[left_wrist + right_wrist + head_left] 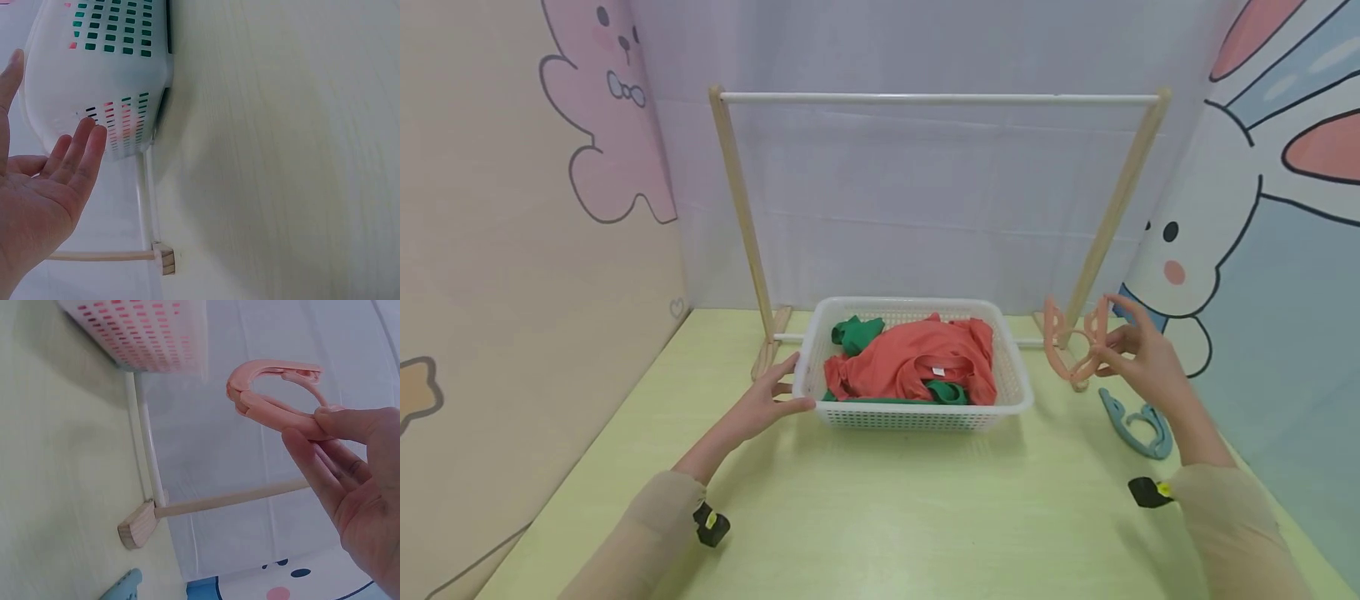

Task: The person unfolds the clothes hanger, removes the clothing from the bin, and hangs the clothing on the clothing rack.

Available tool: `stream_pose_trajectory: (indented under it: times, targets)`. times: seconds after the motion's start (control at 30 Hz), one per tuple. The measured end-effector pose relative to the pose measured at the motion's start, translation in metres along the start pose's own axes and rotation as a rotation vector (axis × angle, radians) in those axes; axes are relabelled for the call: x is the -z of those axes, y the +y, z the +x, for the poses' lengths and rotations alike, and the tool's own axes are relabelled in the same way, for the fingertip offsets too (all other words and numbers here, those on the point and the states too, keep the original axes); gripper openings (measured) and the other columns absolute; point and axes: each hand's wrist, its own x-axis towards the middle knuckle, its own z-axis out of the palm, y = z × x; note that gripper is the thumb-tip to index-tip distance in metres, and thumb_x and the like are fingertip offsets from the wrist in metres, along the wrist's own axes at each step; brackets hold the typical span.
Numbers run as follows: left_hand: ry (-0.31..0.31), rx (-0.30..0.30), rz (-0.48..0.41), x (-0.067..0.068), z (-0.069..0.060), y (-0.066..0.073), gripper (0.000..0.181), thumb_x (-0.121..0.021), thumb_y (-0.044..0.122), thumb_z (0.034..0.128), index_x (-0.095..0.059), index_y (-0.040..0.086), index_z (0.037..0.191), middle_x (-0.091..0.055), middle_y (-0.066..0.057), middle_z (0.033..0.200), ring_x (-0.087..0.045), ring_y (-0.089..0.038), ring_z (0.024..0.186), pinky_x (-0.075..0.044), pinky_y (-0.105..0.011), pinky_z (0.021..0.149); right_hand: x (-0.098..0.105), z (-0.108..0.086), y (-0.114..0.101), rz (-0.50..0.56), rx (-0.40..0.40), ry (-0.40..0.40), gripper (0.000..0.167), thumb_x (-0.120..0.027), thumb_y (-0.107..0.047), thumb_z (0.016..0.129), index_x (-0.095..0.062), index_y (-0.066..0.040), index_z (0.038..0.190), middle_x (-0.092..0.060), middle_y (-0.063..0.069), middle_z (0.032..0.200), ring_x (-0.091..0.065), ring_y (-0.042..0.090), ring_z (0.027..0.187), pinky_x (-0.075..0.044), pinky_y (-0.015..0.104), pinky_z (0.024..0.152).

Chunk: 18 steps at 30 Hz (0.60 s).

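Pink hanger [1055, 342] is up off the table [910, 517], in front of the rack's [940, 99] right foot and to the right of the basket [917, 418]. It is folded into a narrow V: both arms point upward, the bend sits at the bottom, and its long axis runs close to upright in the head view. A small ring shows between the two arms.

The right hand [1150, 358] pinches it by the right-hand arm, thumb on one side and fingers on the other; the index finger reaches up toward that arm's tip. The right forearm rises from the lower right, leaning inward, with a beige sleeve ending well below the wrist.

Near that hand, a blue hanger [1123, 427] lies on the table, also folded, its bend toward the person and to the right.

The left hand [769, 402] is at the basket's left end, fingers spread and palm turned toward the wall, the thumb at the front corner. Whether all its fingertips touch the plastic, I cannot tell. The left forearm slants up from the lower left.

Inside the basket, a red shirt [887, 367] lies crumpled over green cloth [857, 335].
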Motion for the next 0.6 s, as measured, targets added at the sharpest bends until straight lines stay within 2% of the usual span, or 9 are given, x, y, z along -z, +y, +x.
stream_pose_trajectory:
  times: [0.13,0.3,0.47,0.6]
  targets:
    - [-0.002,0.005,0.007,-0.001,0.001,0.001,0.092,-0.074,0.031,0.0888,-0.017,0.016,0.160,-0.030,-0.017,0.158,-0.052,-0.043,0.130,-0.053,-0.053,0.100,-0.006,0.004,-0.012,0.127,0.024,0.092,0.078,-0.065,0.000,0.092,-0.024,-0.022,0.155,-0.064,-0.008,0.085,-0.067,-0.003,0.071,-0.059,0.025,0.056]
    - [0.010,0.004,0.007,-0.002,0.005,0.003,0.093,-0.074,0.032,0.0884,-0.017,0.017,0.160,-0.031,-0.016,0.157,-0.053,-0.041,0.129,-0.052,-0.053,0.101,-0.017,0.016,-0.028,0.380,0.053,0.191,0.072,-0.065,0.003,0.091,-0.032,-0.021,0.151,-0.066,-0.004,0.083,-0.069,0.003,0.070,-0.059,0.027,0.054]
    - [0.011,0.004,-0.006,-0.003,0.003,-0.002,0.093,-0.074,0.032,0.0890,-0.015,0.017,0.160,-0.030,-0.014,0.158,-0.054,-0.040,0.128,-0.054,-0.050,0.099,-0.038,0.032,-0.045,0.657,0.129,0.200,0.065,-0.061,0.010,0.090,-0.037,-0.011,0.147,-0.068,0.000,0.080,-0.071,0.010,0.070,-0.059,0.031,0.052]
    - [0.007,0.016,0.004,-0.003,-0.001,-0.002,0.094,-0.073,0.034,0.0891,-0.014,0.016,0.160,-0.029,-0.015,0.159,-0.053,-0.040,0.129,-0.053,-0.051,0.100,-0.056,0.040,-0.062,0.785,0.173,0.194,0.063,-0.058,0.015,0.090,-0.038,-0.008,0.145,-0.068,0.001,0.081,-0.072,0.012,0.069,-0.060,0.033,0.052]
